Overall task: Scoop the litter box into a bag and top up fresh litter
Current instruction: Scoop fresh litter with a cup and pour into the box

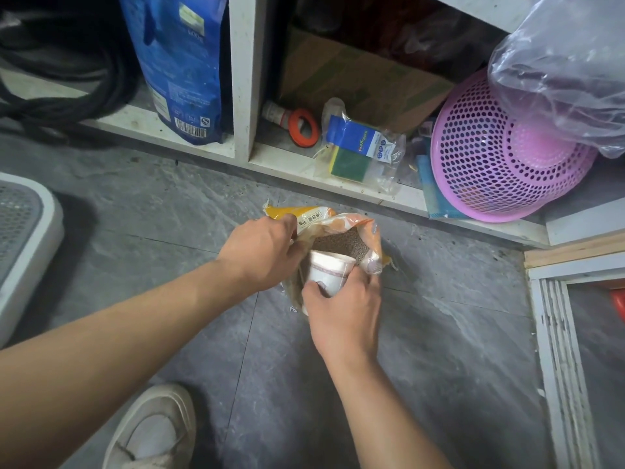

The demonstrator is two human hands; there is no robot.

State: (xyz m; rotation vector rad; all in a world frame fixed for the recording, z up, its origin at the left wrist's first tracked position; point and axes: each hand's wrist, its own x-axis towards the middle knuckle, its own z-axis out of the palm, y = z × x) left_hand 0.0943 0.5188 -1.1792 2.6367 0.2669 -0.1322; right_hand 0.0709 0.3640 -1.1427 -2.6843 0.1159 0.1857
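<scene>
On the top-up step now — left hand (267,248) pinching the litter bag (341,238) open at dead center, right hand (341,313) wrapped around the cup (329,270) in its mouth, so next I probably dig in, then carry it to the box (23,245) at 9 o'clock.

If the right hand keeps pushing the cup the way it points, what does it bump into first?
Probably the brown litter inside the open bag: the right hand aims the paper cup straight into it.

Your left hand (262,250) reaches in from eight o'clock, fingers curled and pinching, while your right hand (345,311) from five o'clock grips.
</scene>
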